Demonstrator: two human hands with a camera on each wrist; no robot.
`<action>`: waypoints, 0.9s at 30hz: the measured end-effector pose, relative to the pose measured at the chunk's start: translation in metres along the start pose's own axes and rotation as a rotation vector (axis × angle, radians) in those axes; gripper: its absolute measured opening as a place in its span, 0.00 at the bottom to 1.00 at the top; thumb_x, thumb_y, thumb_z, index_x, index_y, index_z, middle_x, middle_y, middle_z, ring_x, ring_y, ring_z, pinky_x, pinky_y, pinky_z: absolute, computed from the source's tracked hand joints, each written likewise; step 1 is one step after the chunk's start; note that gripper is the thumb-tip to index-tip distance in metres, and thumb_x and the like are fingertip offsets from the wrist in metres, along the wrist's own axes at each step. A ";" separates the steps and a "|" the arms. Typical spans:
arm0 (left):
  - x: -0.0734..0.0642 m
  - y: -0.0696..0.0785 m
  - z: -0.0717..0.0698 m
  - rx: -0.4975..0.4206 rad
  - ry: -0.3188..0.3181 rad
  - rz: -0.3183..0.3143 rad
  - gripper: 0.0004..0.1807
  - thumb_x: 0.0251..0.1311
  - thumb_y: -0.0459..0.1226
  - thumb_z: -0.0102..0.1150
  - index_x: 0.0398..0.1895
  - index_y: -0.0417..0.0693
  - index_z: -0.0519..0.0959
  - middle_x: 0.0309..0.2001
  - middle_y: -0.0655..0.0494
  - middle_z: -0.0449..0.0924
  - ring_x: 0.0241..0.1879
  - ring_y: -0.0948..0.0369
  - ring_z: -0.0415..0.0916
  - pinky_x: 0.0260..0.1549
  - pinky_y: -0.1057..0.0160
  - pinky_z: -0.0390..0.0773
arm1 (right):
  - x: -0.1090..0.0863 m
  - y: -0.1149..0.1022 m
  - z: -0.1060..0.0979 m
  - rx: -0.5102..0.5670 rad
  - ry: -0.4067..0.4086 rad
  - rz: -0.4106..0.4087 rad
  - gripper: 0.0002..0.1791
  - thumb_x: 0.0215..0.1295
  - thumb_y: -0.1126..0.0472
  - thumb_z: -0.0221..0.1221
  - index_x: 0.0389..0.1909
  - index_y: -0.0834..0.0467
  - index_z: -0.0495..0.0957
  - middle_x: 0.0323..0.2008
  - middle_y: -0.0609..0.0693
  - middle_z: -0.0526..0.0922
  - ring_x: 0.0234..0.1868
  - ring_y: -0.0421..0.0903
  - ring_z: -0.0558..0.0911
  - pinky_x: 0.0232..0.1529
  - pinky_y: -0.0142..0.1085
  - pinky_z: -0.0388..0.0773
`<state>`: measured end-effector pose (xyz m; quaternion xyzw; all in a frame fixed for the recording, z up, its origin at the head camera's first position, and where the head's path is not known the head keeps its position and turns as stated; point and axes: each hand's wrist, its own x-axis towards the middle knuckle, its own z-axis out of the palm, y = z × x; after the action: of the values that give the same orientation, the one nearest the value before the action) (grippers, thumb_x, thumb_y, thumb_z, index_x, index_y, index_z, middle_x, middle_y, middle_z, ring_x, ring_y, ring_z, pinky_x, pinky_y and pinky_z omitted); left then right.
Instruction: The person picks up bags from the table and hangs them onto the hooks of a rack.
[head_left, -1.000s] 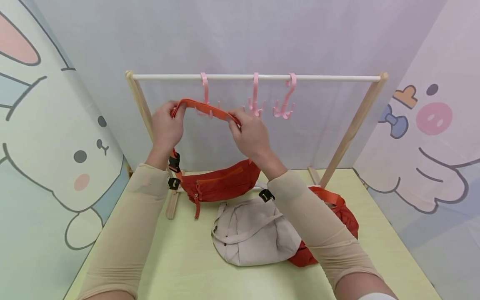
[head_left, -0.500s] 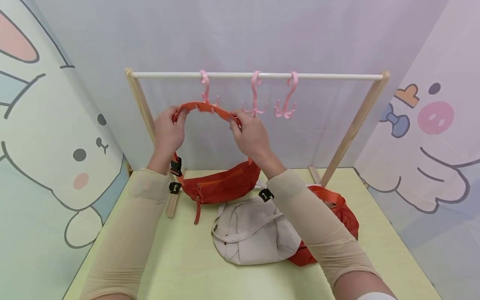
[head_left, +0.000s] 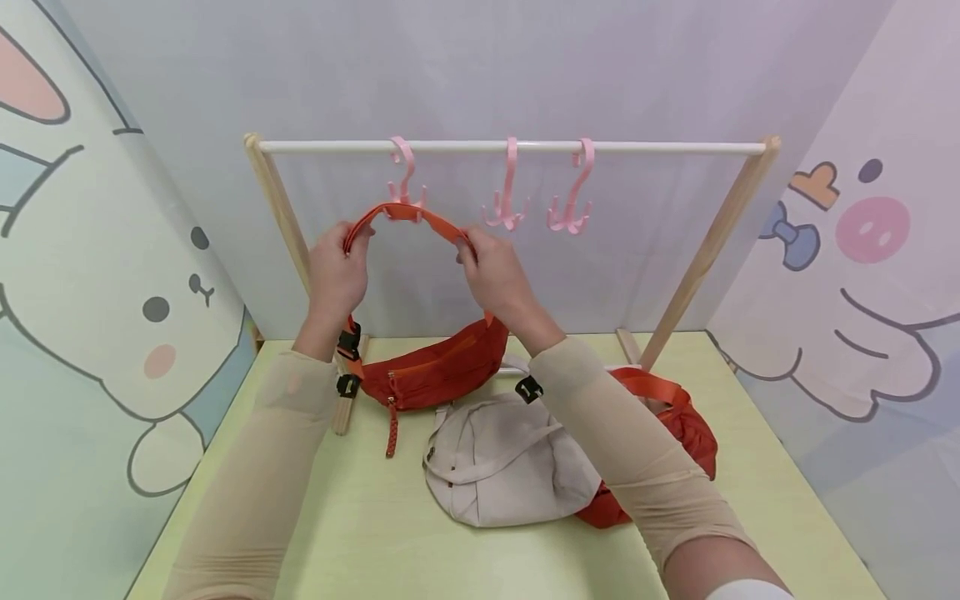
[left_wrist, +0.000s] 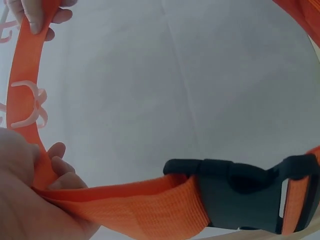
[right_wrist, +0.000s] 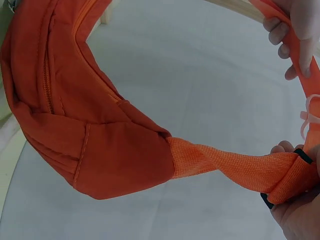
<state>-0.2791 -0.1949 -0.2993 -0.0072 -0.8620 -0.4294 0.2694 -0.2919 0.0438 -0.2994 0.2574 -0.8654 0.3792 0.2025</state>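
Note:
A red waist bag [head_left: 438, 367] hangs in the air, its orange strap [head_left: 445, 227] arched upward between both hands. My left hand [head_left: 337, 275] grips the strap on the left, above a black side-release buckle [left_wrist: 245, 192]. On the other side, my right hand [head_left: 497, 279] pinches the strap between thumb and fingers. The top of the arch lies at the leftmost pink hook [head_left: 406, 171], whose front prongs show over the strap's near face. In the right wrist view, the strap [right_wrist: 240, 167] twists between the bag's end and the right hand.
Two more pink hooks [head_left: 510, 187] hang from the white rail [head_left: 660, 148] of a wooden-legged rack. Beneath the right forearm, a beige bag [head_left: 517, 467] and a red bag with an orange strap [head_left: 693, 433] lie on the pale green table [head_left: 375, 517].
Both hands and the strap have shifted slightly, and the waist bag hangs a little lower and further left. The leftmost hook has tilted left, and the middle hook has swivelled.

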 end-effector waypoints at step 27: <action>-0.033 -0.019 0.010 -0.017 0.009 -0.060 0.19 0.84 0.43 0.49 0.64 0.38 0.75 0.39 0.43 0.75 0.31 0.51 0.67 0.27 0.58 0.69 | -0.008 0.012 0.023 -0.071 -0.143 0.136 0.14 0.86 0.51 0.50 0.47 0.57 0.76 0.28 0.51 0.73 0.25 0.49 0.69 0.28 0.40 0.67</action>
<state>-0.2603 -0.1920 -0.3337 0.0184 -0.8569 -0.4445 0.2605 -0.2965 0.0359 -0.3249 0.2172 -0.9060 0.3420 0.1228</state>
